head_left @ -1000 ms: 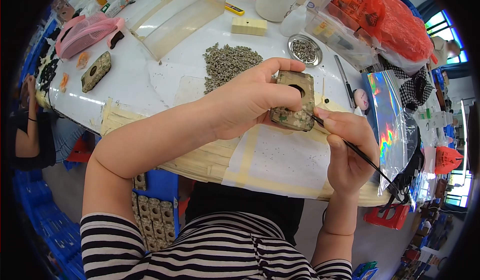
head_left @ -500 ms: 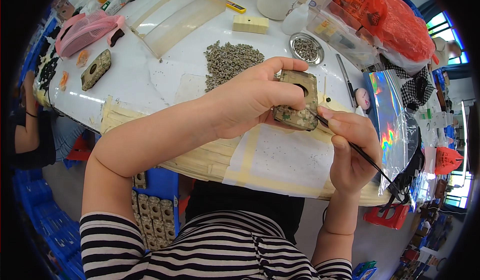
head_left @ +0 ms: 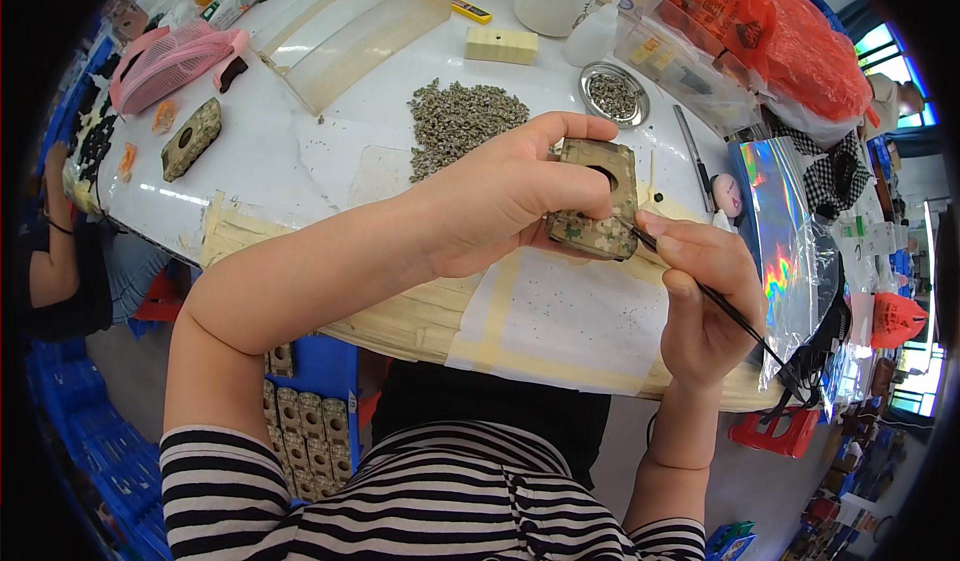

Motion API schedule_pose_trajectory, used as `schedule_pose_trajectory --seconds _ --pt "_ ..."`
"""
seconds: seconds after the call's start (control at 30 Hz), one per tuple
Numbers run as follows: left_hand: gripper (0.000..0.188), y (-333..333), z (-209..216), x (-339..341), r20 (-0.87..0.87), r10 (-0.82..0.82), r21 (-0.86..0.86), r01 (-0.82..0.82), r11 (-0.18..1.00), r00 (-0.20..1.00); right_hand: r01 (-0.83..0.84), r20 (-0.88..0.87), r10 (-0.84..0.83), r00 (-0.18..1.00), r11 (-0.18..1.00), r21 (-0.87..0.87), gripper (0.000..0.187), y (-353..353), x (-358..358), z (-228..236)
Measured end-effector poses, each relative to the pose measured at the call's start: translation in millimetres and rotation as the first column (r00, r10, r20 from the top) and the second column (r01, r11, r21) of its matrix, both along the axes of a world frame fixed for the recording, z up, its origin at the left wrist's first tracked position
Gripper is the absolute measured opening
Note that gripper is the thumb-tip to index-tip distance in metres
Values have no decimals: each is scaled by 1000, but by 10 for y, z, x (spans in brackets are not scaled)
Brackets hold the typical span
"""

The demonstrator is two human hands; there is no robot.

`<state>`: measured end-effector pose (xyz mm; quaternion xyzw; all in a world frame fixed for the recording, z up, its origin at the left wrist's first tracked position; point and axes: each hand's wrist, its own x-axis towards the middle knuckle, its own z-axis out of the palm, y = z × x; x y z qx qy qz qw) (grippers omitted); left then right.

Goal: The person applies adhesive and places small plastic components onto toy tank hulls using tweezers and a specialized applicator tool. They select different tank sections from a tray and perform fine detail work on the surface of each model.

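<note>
A camouflage-patterned casing [head_left: 600, 233] with a round dark hole is tilted up above the table, gripped by my left hand [head_left: 520, 186]. My left index finger lies along its far edge, and the thumb presses on its face by the hole. In my right hand [head_left: 705, 276] is a thin black pen-like tool with a cord [head_left: 728, 308], pinched between thumb and fingers. The tool's tip meets the casing's near right side; what it touches there is too small to make out. Beneath both hands a white paper sheet [head_left: 560, 321] with tiny specks is taped down.
A heap of small metal parts [head_left: 465, 126] lies beyond my left hand, with more in a round metal dish [head_left: 614, 96]. Another camouflage casing [head_left: 192, 141] rests at the left. Tweezers [head_left: 692, 156] and shiny film [head_left: 785, 231] are on the right. Another person's arm [head_left: 55, 231] shows far left.
Hardly anything differs. The casing and both hands have shifted very slightly, with the tool still against the casing's side.
</note>
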<state>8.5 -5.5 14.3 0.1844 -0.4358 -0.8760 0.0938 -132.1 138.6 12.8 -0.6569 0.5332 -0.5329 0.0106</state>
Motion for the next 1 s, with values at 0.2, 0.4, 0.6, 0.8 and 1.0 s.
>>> schedule_pose_trajectory --seconds 0.2,0.4,0.6,0.8,1.0 --pt "61 0 -18 -4 -6 1 5 -1 1000 1000 -7 -2 7 1000 1000 0 19 0 -3 -3" --pt "62 7 5 8 -7 1 22 -1 1000 1000 -5 28 5 1000 1000 -13 18 2 -6 -19" --pt "61 8 10 13 -3 -3 19 3 1000 1000 -16 58 18 998 1000 -19 17 4 -11 -27" --pt "61 15 -12 2 -15 10 10 -10 1000 1000 3 0 -3 1000 1000 -4 17 5 -8 -1" --pt "61 12 -11 2 -4 4 2 -4 1000 1000 5 -8 -5 1000 1000 10 18 4 -6 4"
